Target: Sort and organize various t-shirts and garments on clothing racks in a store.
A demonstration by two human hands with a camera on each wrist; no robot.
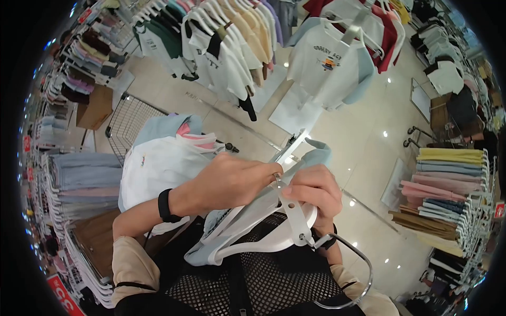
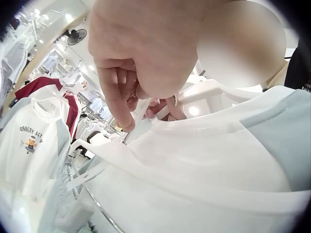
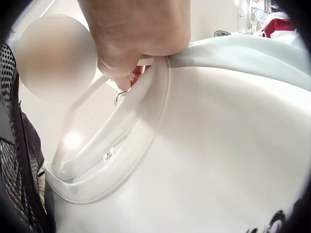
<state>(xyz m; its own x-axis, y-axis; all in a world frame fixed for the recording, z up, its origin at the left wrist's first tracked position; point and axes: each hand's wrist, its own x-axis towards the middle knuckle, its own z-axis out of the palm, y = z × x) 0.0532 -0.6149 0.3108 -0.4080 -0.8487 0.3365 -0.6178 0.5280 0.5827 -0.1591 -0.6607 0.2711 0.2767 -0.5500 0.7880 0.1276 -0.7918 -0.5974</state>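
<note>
In the head view my left hand [image 1: 226,179], a black band on its wrist, pinches a small metal piece at the top of a white hanger [image 1: 290,216]. Close beside it, my right hand [image 1: 316,192] grips the hanger with curled fingers. The hanger's large metal hook [image 1: 369,263] points down toward my chest. A white shirt with pale blue sleeves [image 2: 218,150] hangs below the left hand in the left wrist view. Its round collar [image 3: 104,187], with a small size label [image 3: 109,155], shows under the right hand in the right wrist view.
Ahead stand racks with a white printed shirt [image 1: 329,68] and a row of hanging tops [image 1: 221,58]. A wire cart [image 1: 132,118] and a pile of white and pale blue clothes [image 1: 158,163] are at the left. Folded trousers [image 1: 443,184] hang at the right.
</note>
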